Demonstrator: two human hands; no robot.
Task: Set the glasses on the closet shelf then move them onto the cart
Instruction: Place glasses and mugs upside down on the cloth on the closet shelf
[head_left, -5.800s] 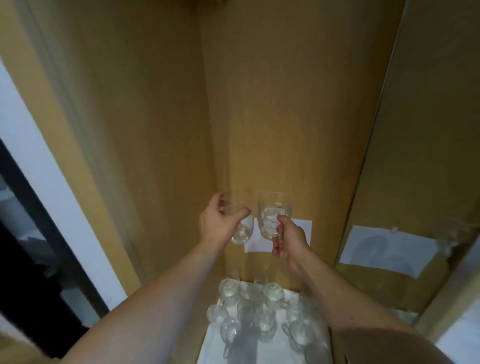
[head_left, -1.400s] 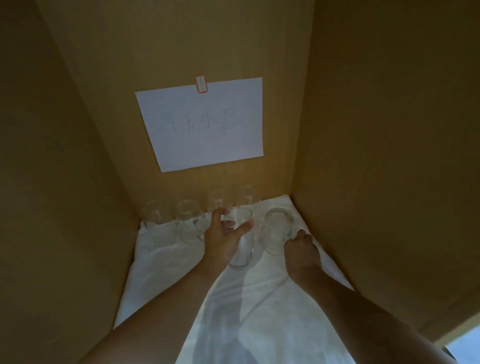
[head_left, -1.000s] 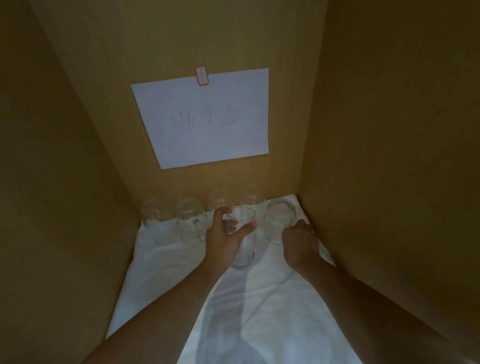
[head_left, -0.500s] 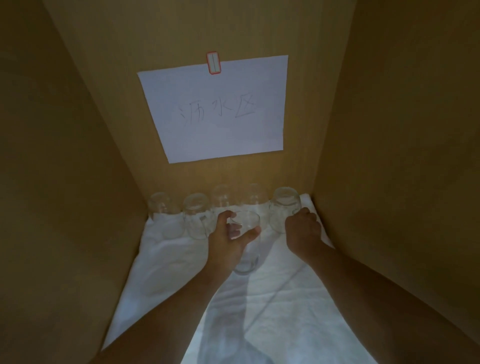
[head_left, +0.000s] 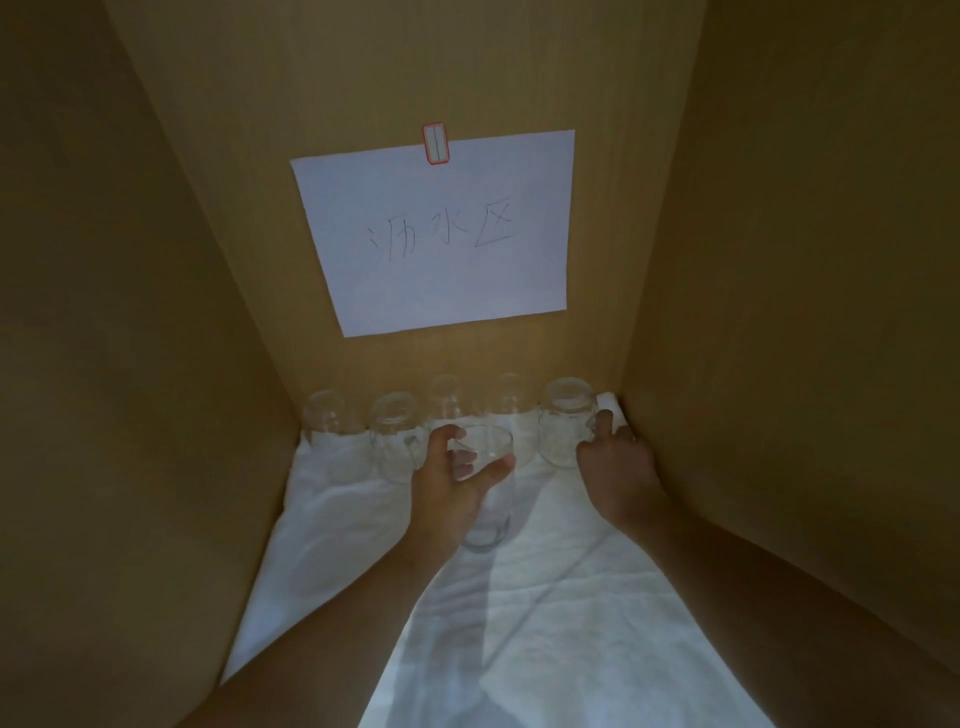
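Observation:
My left hand (head_left: 447, 480) grips a clear tumbler (head_left: 488, 493) near its rim, over the middle of the white cloth (head_left: 545, 623) that covers the closet shelf. My right hand (head_left: 615, 465) holds the handle of a glass mug (head_left: 563, 423), which stands at the right end of the back row. Several other clear glasses (head_left: 395, 431) stand in that row along the back wall. The cart is not in view.
Wooden closet walls (head_left: 156, 364) close in the shelf on the left, back and right. A white paper sheet (head_left: 441, 228) with handwriting hangs on the back wall above the glasses. The front half of the cloth carries no glasses.
Both hands carried their glasses into the closet. My right hand moved the mug back to the right end of the row. My left hand stays on the tumbler in front of the row.

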